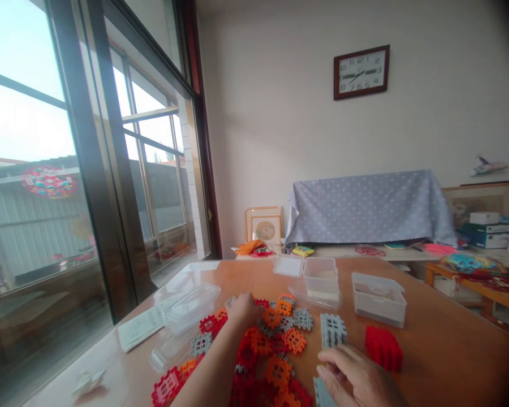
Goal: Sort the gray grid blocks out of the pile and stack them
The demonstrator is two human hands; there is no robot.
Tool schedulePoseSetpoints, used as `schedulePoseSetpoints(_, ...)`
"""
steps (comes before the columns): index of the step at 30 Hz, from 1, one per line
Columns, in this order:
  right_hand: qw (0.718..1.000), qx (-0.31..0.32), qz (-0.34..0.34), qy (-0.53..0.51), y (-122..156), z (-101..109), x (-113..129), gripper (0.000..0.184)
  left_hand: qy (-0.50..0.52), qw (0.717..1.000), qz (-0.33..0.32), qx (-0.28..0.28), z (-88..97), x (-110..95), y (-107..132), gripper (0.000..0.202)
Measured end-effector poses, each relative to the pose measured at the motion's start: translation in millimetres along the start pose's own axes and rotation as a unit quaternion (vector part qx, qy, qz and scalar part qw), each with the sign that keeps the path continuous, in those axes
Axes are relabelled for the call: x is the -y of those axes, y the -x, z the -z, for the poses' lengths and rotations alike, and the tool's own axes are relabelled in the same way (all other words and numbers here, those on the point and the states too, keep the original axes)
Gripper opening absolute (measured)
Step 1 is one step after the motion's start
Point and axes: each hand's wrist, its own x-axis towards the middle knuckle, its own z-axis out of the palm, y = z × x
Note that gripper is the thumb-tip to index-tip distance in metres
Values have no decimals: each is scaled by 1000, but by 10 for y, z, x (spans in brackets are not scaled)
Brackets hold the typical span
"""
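Observation:
My left hand (242,310) reaches over a loose pile of red, orange and grey toothed square building tiles. Its fingers point down at the far left of the pile, beside a small grey tile (229,302), and mostly hide behind the hand. Among the loose pieces are an orange tile (279,370) and a grey tile (303,319). My right hand (356,373) is low at the right, thumb and forefinger apart. Its fingertips are close to an upright stack of grey tiles (333,330). More grey tiles (321,392) lie under its thumb. A red tile stack (384,347) stands to its right.
Clear plastic boxes (321,280) and a lidded box (379,299) stand at the back of the wooden table (445,345). Clear lids (190,305), a paper booklet (141,328) and a crumpled white scrap (88,382) lie left. A glass window (25,113) borders that side.

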Motion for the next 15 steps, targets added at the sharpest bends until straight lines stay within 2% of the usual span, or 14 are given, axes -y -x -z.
schedulePoseSetpoints(6, 999, -22, -4, -35, 8, 12, -24, 31, 57, 997, -44, -29, 261, -89, 254, 13)
schedulePoseSetpoints(9, 996, -33, -10, -77, 10, 23, -8, 31, 92, 991, -84, -44, 371, -170, 481, 14)
schedulePoseSetpoints(12, 989, -50, -33, -133, 14, 20, 0, 32, 134, 980, -143, -33, 416, -300, 791, 13)
schedulePoseSetpoints(13, 985, -51, -48, -157, 15, 20, -2, 35, 156, 973, -170, -25, 419, -352, 911, 13)
schedulePoseSetpoints(15, 973, -41, -90, -210, 14, 27, -14, 45, 270, 928, -257, -10, 415, -461, 1161, 13)
